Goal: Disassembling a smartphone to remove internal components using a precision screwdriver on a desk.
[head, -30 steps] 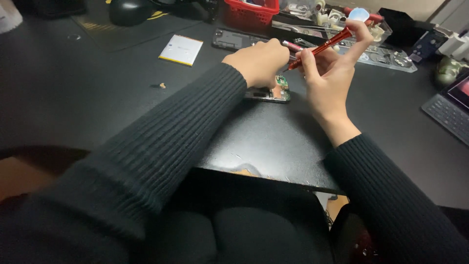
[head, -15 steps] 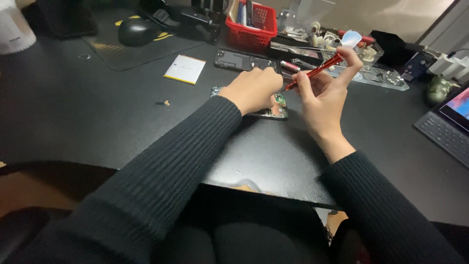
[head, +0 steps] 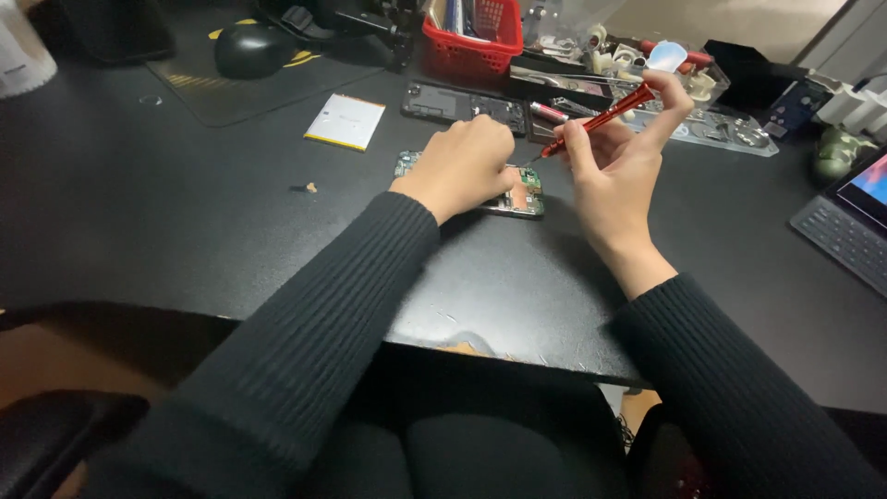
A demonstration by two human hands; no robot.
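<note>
From my seat I see my left hand [head: 459, 164] lying fist-like over the opened phone [head: 517, 196], pinning it flat on the black table [head: 139, 212]; its grip is closed down on the device, with only the right end of the green board showing past the knuckles. My right hand [head: 614, 171] has its grip clamped on a red screwdriver [head: 599, 118], thumb and fingers pinched round the shaft, forefinger capping the top end. The tool slants up to the right, its tip just beside the left knuckles and down at the phone's upper right corner.

The phone sits mid-table, well back from the near edge, which runs under both forearms. To the left there is open table out to a white battery pack [head: 346, 121] and a small scrap [head: 311, 188] near it. Behind the hands it is crowded: a dark phone frame [head: 465, 106] just beyond the left hand, a red basket [head: 476, 42] further back, a clear parts tray [head: 730, 134] behind the right hand. A mouse [head: 249, 48] rests on its mat far left; a keyboard [head: 843, 242] lies at the right edge, well apart.
</note>
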